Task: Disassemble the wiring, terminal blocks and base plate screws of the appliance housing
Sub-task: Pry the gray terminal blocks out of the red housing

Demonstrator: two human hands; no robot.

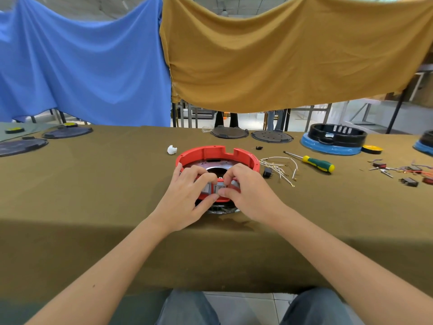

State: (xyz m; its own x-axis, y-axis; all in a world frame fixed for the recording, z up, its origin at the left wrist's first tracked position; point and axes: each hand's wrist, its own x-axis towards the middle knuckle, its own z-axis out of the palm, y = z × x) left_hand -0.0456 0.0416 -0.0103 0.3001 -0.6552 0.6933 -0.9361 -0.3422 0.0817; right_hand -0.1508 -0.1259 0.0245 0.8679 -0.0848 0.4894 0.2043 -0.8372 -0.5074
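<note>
Left hand (187,195): reaching in from lower left, fingers curling over the housing's near rim, gripping it.
Right hand (248,191): mirroring it, fingertips pinching the grey terminal block (214,187).
Red housing (218,160): lying at frame centre, open side facing up; round, no long axis.

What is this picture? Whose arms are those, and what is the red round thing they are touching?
The picture comes from a camera worn on a person's head, looking down, so the arms are that person's own. There is no robot here. The left hand and right hand both curl their fingers over the near edge of a red round appliance housing, pinching small grey parts there; what these parts are is hard to see. It sits on a table with a brown cloth. To the right lie loose white wires and a green and yellow screwdriver. Farther back sits a black housing on a blue ring.
</note>
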